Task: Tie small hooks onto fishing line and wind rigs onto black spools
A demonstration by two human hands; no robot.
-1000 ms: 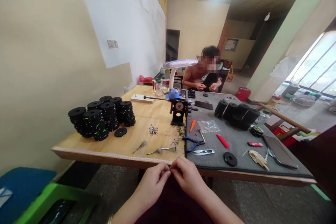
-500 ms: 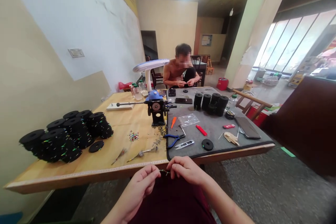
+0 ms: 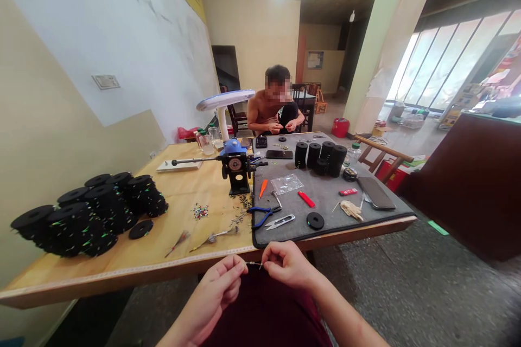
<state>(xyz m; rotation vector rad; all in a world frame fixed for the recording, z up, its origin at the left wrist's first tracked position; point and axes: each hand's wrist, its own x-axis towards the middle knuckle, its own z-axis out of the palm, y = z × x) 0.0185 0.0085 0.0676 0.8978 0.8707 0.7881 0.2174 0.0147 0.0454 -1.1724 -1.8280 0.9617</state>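
Observation:
In front of my lap, just off the table's edge, a thin line with tiny shiny pieces (image 3: 254,263) stretches between my fingers. My left hand (image 3: 224,282) pinches one end between thumb and forefinger. At the other end, my right hand (image 3: 288,264) closes thumb and fingertips on it. The pieces are too small to name surely. Beyond my hands lie thread snips (image 3: 280,222), blue-handled pliers (image 3: 264,217) and a black foam disc (image 3: 315,220), all on a grey mat (image 3: 293,234).
Stacks of black spools (image 3: 101,211) with bright bits stand at left, more spools (image 3: 334,160) at back right. A black winding device (image 3: 238,173) stands mid-table under a white lamp (image 3: 225,98). Small beads (image 3: 200,211) lie on the wood. Opposite sits another person (image 3: 264,111), hands together.
My view has turned slightly right, so the table appears further left. The line between my hands looks straighter, and my right fingers have shifted their pinch.

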